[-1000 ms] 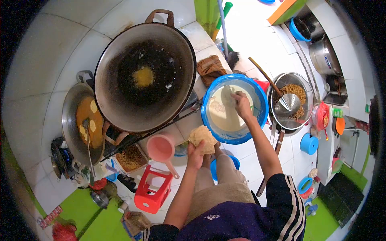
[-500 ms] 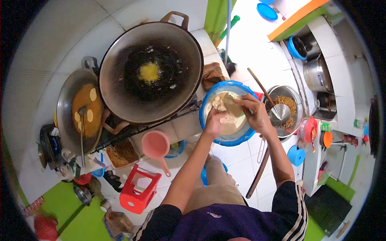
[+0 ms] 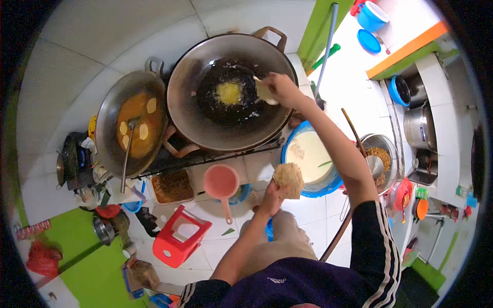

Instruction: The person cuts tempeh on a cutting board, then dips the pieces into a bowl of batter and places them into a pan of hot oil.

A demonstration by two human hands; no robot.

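My right hand [image 3: 281,88] pinches a batter-coated slice [image 3: 265,92] over the right side of the big wok [image 3: 179,102]. A yellow piece [image 3: 229,94] lies in the dark oil in the wok's middle. My left hand [image 3: 272,197] is closed around a stack of thin pale slices [image 3: 289,180], held at the near-left rim of the blue basin. Pale batter [image 3: 310,154] fills that blue basin [image 3: 328,186], with a green strip of leaf on its surface. My right forearm passes over the basin's right side.
At left, a smaller wok [image 3: 108,118] holds orange oil, several pale oval pieces and a long-handled ladle [image 3: 128,149]. A pink dipper [image 3: 222,180], a tray of brown crumbly food [image 3: 173,187] and a red stool [image 3: 181,236] are nearer. A steel pot [image 3: 394,159] stands right.
My right hand has moved from the basin up to the wok with a coated slice. My left hand has drawn back towards me with the stack. The view has shifted.
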